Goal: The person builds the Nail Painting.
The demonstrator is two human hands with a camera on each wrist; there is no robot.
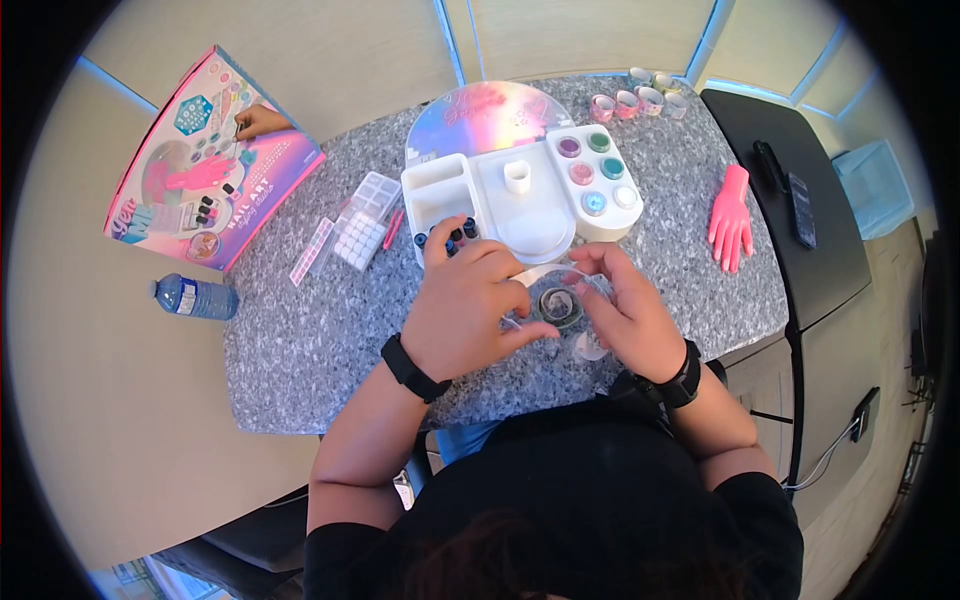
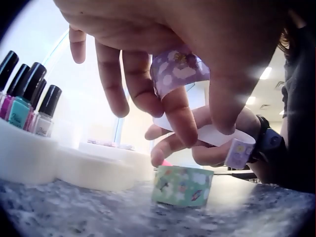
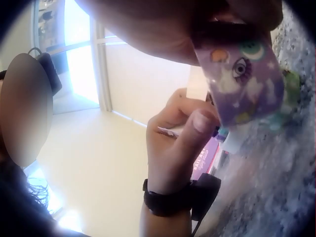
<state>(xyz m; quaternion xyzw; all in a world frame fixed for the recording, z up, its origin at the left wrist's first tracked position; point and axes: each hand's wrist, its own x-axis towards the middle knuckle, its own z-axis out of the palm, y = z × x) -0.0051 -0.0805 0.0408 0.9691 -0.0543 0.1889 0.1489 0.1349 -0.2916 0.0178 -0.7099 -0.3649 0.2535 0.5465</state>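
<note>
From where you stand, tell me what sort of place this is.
Likely a room with a speckled tabletop set out for nail art, though home or office I cannot tell: there is a box printed "NAIL ART", nail polish bottles and a pink model hand.

Wall (image 1: 370,50): bright, bowed toward head view's black rim
Ceiling light (image 2: 266,73): glaring
Window (image 3: 81,81): washed out white
Table (image 3: 247,197): blurred in right wrist view

Box (image 1: 215,160), outward of and beyond the left grip (image 1: 468,308): marked "NAIL ART"; brand lettering begins "Ge", remainder uncertain. Arched panel (image 1: 488,112), ahead of the left grip: pink script, illegible. Polish bottles (image 2: 19,112), beside the left grip: label script, illegible.
</note>
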